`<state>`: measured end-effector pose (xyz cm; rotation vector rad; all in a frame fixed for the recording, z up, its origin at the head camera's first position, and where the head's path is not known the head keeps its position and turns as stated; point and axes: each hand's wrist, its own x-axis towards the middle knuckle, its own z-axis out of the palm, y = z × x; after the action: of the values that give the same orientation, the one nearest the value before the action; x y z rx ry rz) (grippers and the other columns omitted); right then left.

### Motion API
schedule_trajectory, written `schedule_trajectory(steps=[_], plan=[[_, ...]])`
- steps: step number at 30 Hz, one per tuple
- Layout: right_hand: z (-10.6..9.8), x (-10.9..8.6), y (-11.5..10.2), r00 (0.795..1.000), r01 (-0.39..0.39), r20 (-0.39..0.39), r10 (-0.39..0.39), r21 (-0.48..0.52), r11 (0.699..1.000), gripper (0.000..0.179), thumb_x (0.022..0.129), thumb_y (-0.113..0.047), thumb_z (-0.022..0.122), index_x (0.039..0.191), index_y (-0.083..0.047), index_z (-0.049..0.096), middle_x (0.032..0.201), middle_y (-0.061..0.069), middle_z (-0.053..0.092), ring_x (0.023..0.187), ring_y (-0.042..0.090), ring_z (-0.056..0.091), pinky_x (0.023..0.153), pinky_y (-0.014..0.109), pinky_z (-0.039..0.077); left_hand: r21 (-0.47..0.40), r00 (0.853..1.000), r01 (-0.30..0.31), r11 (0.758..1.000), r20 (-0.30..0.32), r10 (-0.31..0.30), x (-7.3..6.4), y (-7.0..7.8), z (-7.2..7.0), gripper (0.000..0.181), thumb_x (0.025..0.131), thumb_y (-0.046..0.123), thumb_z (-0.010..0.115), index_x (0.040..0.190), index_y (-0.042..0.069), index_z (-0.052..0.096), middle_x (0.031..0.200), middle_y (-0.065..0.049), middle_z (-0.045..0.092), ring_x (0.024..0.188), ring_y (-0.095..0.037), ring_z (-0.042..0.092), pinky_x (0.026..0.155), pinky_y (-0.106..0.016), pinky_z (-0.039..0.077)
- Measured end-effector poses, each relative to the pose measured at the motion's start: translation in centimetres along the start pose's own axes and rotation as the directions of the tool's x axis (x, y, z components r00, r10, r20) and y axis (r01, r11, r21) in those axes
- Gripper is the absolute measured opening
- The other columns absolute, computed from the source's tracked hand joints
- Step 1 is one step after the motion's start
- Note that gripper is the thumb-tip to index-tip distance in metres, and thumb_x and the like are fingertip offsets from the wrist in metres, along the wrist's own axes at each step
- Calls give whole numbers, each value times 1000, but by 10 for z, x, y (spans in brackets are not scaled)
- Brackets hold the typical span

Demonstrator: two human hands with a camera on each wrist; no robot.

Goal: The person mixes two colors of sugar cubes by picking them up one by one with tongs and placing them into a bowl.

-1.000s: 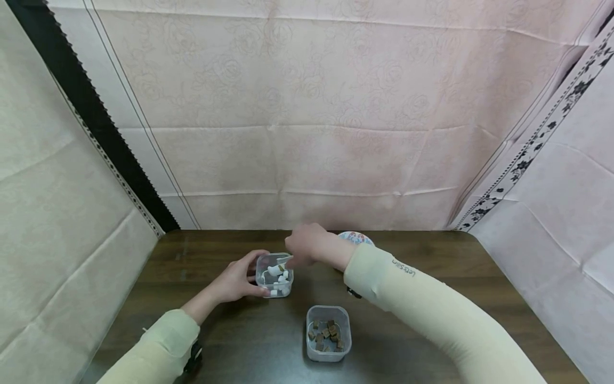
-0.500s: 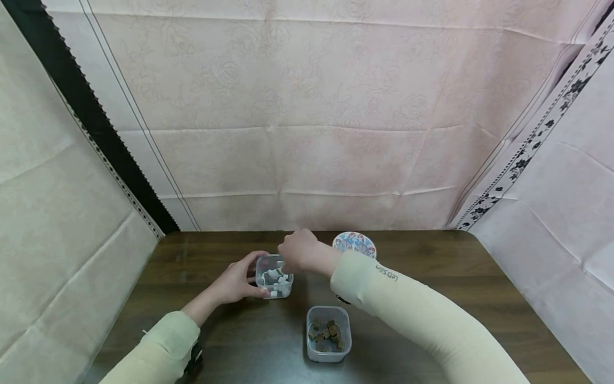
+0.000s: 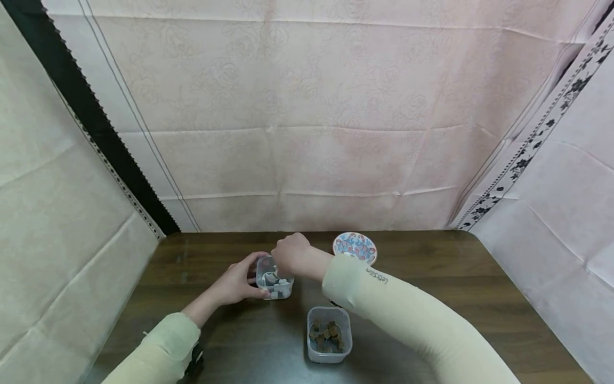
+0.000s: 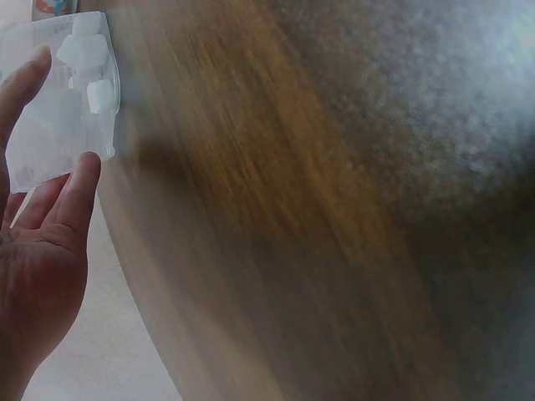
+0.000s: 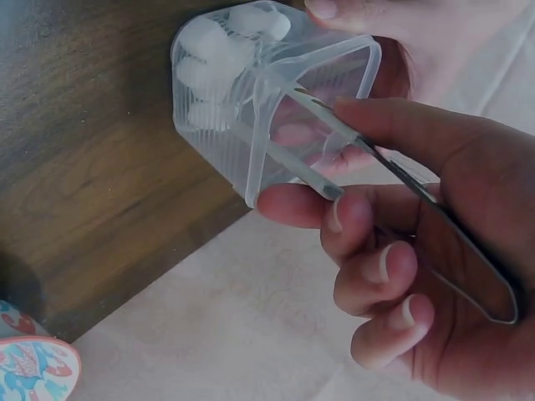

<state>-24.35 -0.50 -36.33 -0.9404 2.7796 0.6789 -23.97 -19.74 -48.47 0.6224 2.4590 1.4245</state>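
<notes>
- Metal tweezers [image 5: 326, 115] reach into the mouth of a clear box [image 5: 217, 149]; their arms stand apart, and whether the tips touch one of the white lumps [image 5: 205, 63] cannot be told through the plastic;
- the right hand [image 3: 291, 257] pinches the tweezers, thumb on one arm, fingers on the other; a light, even squeeze would probably serve best, since lumps may slip sideways;
- the left hand [image 3: 238, 277] is part-curled about the clear box, thumb and fingers on its sides; a steady hold without squeezing the walls should suit, the clear box being between both hands;
- a lump at the edge of the pile looks simplest to grip;
- a second box [image 3: 329, 357] of brown cubes [image 3: 332, 332] stands nearer the person; the right sleeve [image 3: 398, 298] is best carried high past it.
</notes>
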Motion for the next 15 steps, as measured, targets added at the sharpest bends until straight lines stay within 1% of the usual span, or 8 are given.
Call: schedule_trajectory(steps=[6,11,15], plan=[[2,-1,4,1000,22,8,-22,34,999,29,98,-49,71,107,-23,79,89,-7,72,69,10,60,64,29,59,3,1000,-13,1000,-2,13,0,1,0,89,84,16,94,156,10,43,145,-19,59,137,-42,58,105,-46,58],[0,-4,11,1000,11,-9,-11,69,998,30,98,-50,72,97,-21,78,87,-6,71,73,12,62,68,31,60,-1,1000,0,1000,-4,0,1,1,1,89,83,15,94,156,12,44,146,-18,59,137,-42,57,105,-44,58],[-2,-4,10,1000,0,-21,1,34,999,25,97,-46,72,98,-22,79,91,-6,73,79,13,67,69,32,60,3,1000,6,1000,-6,-6,1,-1,1,90,83,15,95,156,10,43,147,-19,58,138,-42,57,104,-44,59]])
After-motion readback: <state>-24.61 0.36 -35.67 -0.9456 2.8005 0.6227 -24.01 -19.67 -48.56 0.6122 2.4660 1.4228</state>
